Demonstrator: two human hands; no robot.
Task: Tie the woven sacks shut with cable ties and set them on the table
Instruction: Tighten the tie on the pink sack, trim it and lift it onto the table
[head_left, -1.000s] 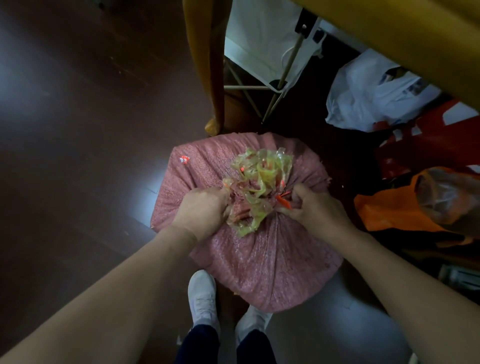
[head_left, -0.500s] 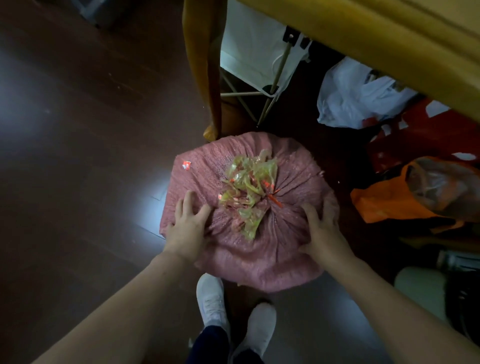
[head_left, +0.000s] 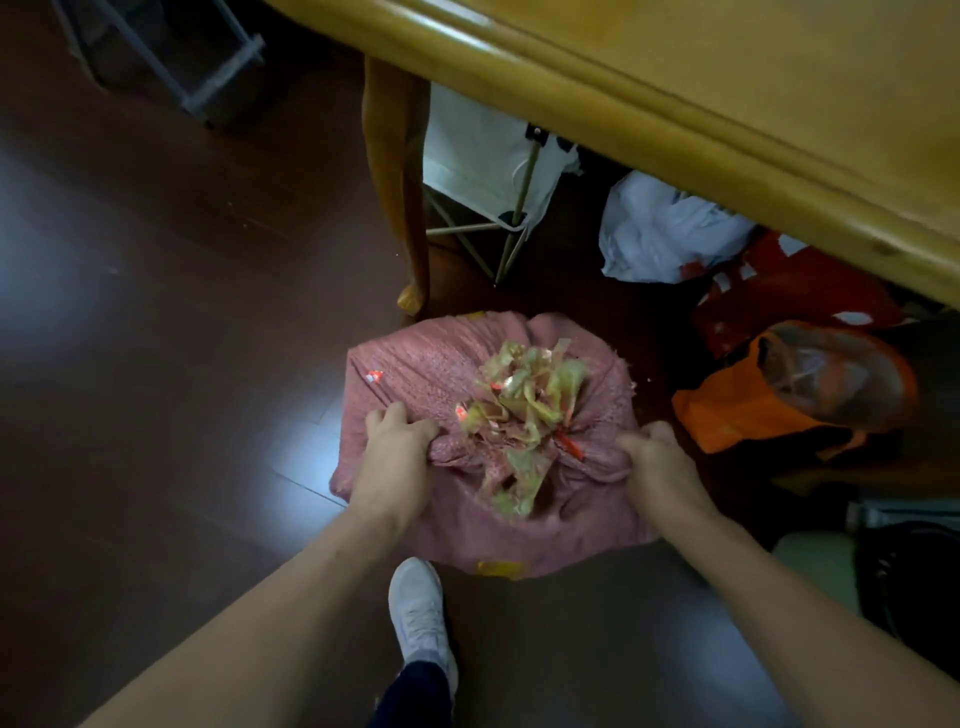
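Hands are grabbing the pink woven sack (head_left: 415, 374) on the floor: left hand (head_left: 397, 447) clenching cloth at 9 o'clock, right hand (head_left: 652, 457) at 3 o'clock of the tied top (head_left: 524, 415).

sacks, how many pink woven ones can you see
1: the pink sack on the floor by the table leg, gripped by both hands. Others may be hidden out of frame.

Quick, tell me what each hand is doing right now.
Left hand: closed, gripping a fold of the pink woven sack.
Right hand: closed, gripping the sack's fabric on the other side.
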